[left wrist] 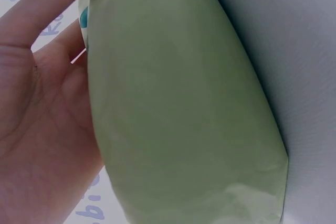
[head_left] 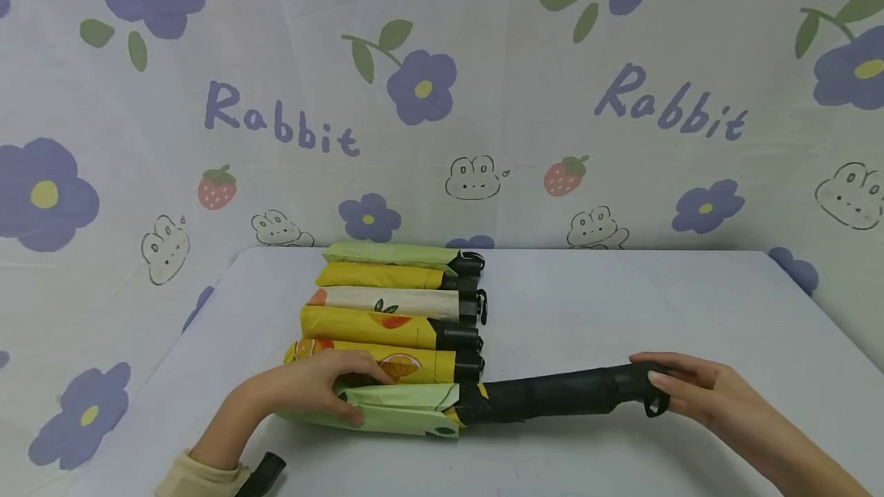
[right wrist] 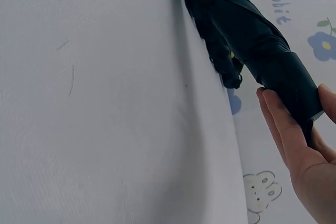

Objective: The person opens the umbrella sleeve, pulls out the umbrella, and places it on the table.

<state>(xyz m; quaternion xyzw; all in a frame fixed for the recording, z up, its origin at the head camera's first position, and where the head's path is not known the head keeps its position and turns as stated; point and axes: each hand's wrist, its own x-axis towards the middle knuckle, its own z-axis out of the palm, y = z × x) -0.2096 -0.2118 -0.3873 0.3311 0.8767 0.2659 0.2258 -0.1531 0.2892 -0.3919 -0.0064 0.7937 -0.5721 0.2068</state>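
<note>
A folded black umbrella (head_left: 552, 396) lies partly inside a light green umbrella sleeve (head_left: 407, 410), with its black length and handle sticking out to the right. My left hand (head_left: 304, 383) grips the sleeve near its left part, thumb on the near side and fingers over the far side. In the left wrist view the green sleeve (left wrist: 173, 98) fills the middle beside the palm. My right hand (head_left: 714, 393) pinches the end of the black handle (head_left: 635, 383), a little above the table. A small loop (head_left: 658, 405) hangs under that end. The umbrella's inserted part is hidden.
Behind the sleeve, several covered umbrellas lie in a row on the white table (head_left: 621, 313): light green (head_left: 390, 254), yellow (head_left: 380, 275), cream (head_left: 407, 303), yellow (head_left: 366, 326) and orange-patterned (head_left: 431, 364). Their black handles point right. A printed cloth (head_left: 511, 98) hangs behind.
</note>
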